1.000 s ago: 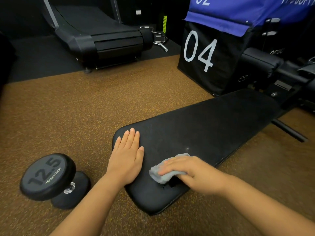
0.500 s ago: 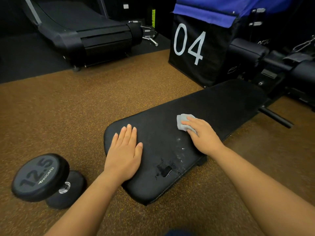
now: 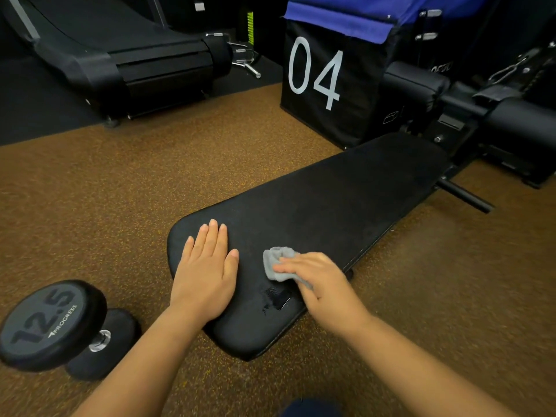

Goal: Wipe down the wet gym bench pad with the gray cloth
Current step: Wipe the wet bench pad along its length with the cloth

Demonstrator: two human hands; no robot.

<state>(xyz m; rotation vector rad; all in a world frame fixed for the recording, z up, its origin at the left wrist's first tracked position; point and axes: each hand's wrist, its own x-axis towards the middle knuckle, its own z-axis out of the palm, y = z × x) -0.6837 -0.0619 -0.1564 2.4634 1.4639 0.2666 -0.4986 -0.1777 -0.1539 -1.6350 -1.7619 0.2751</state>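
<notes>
**Two hands on the pad, cloth down at the near end**

Two hands are on the job, and here's your view from left to right. Far left on the brown floor (image 3: 90, 206) lies a black dumbbell (image 3: 57, 325), its end marked 12.5, just beside the near corner of the pad. Next, your left hand (image 3: 206, 273) lies flat, palm down, on the near left part of the black bench pad (image 3: 346, 200), fingers (image 3: 212, 236) straight and close together, holding nothing. Just to its right, apart from your thumb, the gray cloth (image 3: 278, 264) sits bunched up on the pad. Your right hand (image 3: 320, 284) presses it down, fingers laid over the cloth and pinning it flat rather than wrapped around it. Right below the cloth you've got a wet, glistening patch (image 3: 276, 299) near the pad's near edge. Further right the pad runs away from you toward the black box (image 3: 325, 85) marked 04 and the bench's dark frame (image 3: 463, 127).
</notes>
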